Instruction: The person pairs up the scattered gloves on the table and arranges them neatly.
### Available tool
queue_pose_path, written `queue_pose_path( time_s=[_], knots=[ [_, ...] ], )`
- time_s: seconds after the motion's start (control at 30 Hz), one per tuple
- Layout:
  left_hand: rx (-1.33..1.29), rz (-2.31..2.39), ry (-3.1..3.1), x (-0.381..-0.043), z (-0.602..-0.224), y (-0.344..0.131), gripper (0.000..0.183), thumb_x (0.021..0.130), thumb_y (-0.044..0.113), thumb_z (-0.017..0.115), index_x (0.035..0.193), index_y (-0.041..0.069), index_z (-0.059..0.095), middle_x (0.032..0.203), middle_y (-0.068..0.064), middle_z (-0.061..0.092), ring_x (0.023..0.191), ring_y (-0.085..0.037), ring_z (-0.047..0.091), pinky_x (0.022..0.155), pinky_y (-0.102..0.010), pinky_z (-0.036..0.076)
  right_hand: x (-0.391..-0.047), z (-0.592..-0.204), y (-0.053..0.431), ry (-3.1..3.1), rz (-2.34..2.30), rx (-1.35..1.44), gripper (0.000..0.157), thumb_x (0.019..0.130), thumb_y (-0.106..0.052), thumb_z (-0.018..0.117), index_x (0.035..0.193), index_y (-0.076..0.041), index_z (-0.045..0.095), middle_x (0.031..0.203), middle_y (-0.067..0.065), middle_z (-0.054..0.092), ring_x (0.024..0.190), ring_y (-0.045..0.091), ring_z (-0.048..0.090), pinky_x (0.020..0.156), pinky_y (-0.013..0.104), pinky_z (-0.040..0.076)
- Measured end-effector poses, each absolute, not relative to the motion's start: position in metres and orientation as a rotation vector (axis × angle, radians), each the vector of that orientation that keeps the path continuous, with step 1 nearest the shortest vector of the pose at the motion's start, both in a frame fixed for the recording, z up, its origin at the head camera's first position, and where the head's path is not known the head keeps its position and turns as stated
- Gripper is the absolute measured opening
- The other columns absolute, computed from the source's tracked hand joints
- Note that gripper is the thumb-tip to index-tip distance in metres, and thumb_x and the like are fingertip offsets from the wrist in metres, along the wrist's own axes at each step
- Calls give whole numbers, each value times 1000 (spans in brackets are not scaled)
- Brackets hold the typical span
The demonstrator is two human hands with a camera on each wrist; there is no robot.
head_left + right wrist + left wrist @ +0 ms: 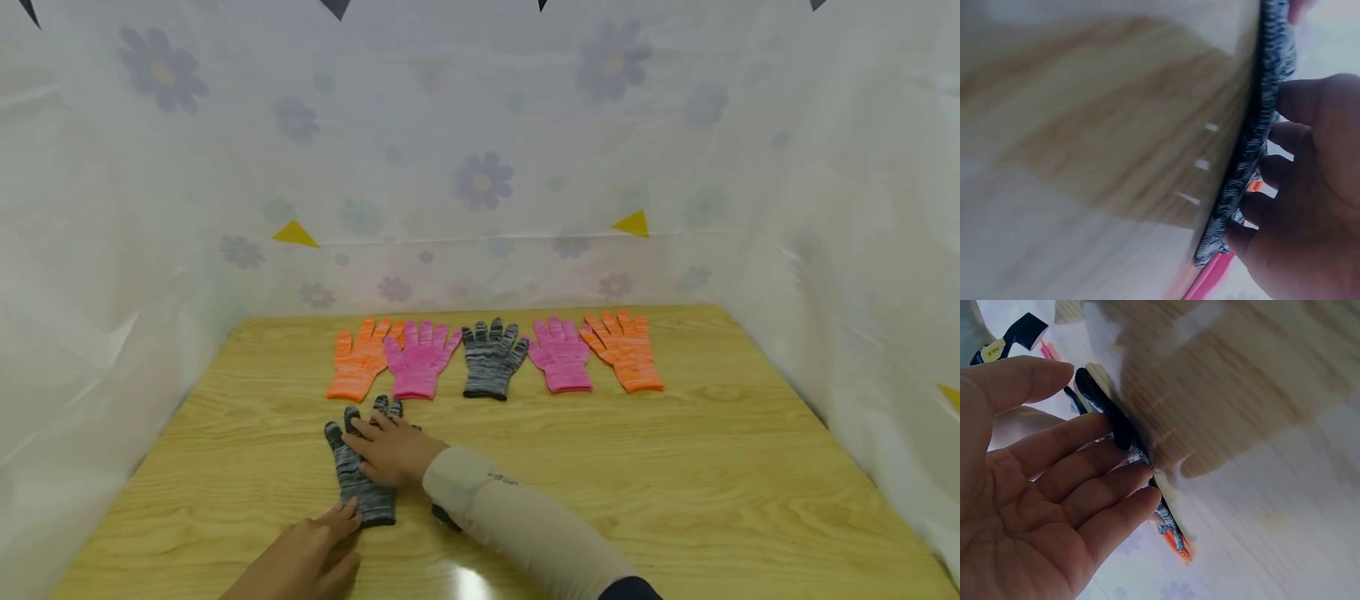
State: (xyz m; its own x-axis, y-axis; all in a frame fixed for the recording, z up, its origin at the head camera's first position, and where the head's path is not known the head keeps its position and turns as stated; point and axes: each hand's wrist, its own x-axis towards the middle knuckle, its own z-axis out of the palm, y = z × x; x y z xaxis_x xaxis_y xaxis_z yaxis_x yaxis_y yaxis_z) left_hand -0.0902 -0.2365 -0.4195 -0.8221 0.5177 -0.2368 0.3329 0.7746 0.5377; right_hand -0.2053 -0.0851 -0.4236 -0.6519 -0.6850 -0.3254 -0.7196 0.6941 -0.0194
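Observation:
A grey-and-black knit glove (375, 503) lies flat on the table, its fingers pointing away from me and its dark cuff toward me. Across its upper part rests my right hand (396, 454), palm down with fingers spread. In the right wrist view, those fingertips touch the glove (1249, 140) from above. My left hand (303, 550) is at the cuff's left corner. The left wrist view shows its fingers extended, their tips against the glove (1102, 403); the thumb stands apart. Part of the glove is hidden under my right hand.
Along the table's far side lie an orange glove (360, 367), a pink glove (420, 362), another grey glove (491, 362), a second pink glove (560, 358) and a second orange glove (630, 354). Flower-patterned sheeting (420, 167) surrounds the wooden table (712, 483).

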Motion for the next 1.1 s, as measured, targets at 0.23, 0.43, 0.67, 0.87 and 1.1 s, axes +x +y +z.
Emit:
queue_pose_path(
  time_s=[0.23,0.43,0.67,0.87,1.1],
  knots=[
    [630,705,2596,-90,-418,-236,53,90,31,65,122,-10,59,132,-31,52,117,-47,52,89,-59,45,-207,-425,-85,2560,103,-990,56,101,-48,33,150,-47,5,158,-20,1,148,19,-1,119,34,11],
    [619,694,2597,-90,-418,-235,54,90,32,66,123,-9,59,132,-30,51,118,-46,52,89,-58,45,-207,-424,-85,2549,91,-980,56,102,-47,33,150,-47,4,158,-20,0,148,19,-3,119,33,9],
    [601,690,2600,-90,-416,-234,53,89,31,66,123,-9,59,131,-30,52,117,-46,53,89,-59,45,-207,-423,-84,2544,102,-1017,56,102,-47,32,151,-45,5,159,-18,0,148,20,-2,119,34,9],
    [618,671,2618,-90,-417,-233,53,89,32,66,122,-9,60,131,-30,53,116,-47,53,88,-59,45,-209,-422,-82,2547,89,-1008,56,102,-48,33,150,-46,6,159,-19,1,148,18,-2,119,35,10],
    [629,681,2614,-88,-417,-234,52,90,31,66,123,-9,59,130,-31,52,116,-47,53,88,-59,46,-209,-423,-79,2551,29,-1057,55,101,-49,34,151,-45,12,159,-16,5,148,18,2,119,35,14]
  ],
)
